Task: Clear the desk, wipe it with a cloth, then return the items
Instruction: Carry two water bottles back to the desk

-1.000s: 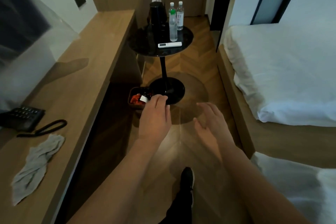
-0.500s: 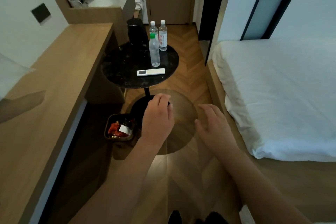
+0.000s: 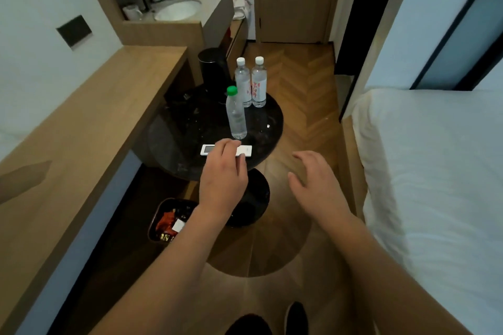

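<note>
A round side table with a glossy black marbled top (image 3: 190, 128) is seen on a single dark pedestal with a domed black base (image 3: 253, 207), set on herringbone wooden flooring (image 3: 304, 95). Three clear plastic water bottles are counted on it: one with a green cap (image 3: 236, 114) nearer the camera, and two with white caps and red lettering (image 3: 243, 81) (image 3: 258, 81) touching side by side at the table's 1 o'clock edge. A tall matte black cylindrical kettle (image 3: 212, 68) is placed at 11 o'clock. One flat, slim white rectangular remote control (image 3: 245, 149) is laid at 6 o'clock, just in front of the green-capped bottle.

The left hand (image 3: 221, 179) is held over the remote with fingers bent downward; whether the remote is touched cannot be told. The right hand (image 3: 317, 185) is held apart over the floor, fingers loosely spread, nothing gripped.

A long, smooth wooden desk (image 3: 89, 128) runs along the left. Under it, one dark bin holding red wrappers (image 3: 168, 221) is seen. A bed with white bedding (image 3: 435, 171) lies to the right.
</note>
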Motion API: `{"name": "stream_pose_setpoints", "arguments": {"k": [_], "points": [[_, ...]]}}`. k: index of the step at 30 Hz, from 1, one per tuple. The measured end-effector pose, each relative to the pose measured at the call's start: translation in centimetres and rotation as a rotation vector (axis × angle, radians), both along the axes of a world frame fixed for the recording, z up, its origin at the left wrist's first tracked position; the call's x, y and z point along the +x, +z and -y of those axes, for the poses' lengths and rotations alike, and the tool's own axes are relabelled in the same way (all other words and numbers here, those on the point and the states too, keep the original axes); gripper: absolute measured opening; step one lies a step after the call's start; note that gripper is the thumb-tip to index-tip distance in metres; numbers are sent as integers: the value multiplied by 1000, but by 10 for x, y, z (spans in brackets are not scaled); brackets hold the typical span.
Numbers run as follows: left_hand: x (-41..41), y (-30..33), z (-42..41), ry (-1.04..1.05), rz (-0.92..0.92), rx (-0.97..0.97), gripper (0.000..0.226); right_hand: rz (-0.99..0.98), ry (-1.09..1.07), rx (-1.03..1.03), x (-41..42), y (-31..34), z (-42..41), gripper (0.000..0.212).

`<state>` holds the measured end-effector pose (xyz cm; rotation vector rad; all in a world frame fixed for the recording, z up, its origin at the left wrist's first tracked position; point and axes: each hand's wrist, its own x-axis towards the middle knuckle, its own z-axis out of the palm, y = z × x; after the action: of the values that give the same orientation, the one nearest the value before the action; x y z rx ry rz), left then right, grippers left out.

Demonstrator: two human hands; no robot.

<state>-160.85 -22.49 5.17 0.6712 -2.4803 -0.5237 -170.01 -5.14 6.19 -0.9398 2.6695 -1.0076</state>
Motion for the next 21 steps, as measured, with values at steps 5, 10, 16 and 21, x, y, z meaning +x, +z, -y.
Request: {"name": "stream_pose_setpoints", "arguments": {"k": [5,10,16,21], "points": [[-57,0,42,91,-52,118,30,30,27,-5,-80,-5,46,45],[-137,1,121,162,-196,200,29,71,22,-5,-163,-15,109,46],[-246,-2,225,128,-207,311,31,84,10,55,-259,-20,198,47],[-315,-15,289,87,-82,396,33,115,14,61,-325,-24,260,47]]}}
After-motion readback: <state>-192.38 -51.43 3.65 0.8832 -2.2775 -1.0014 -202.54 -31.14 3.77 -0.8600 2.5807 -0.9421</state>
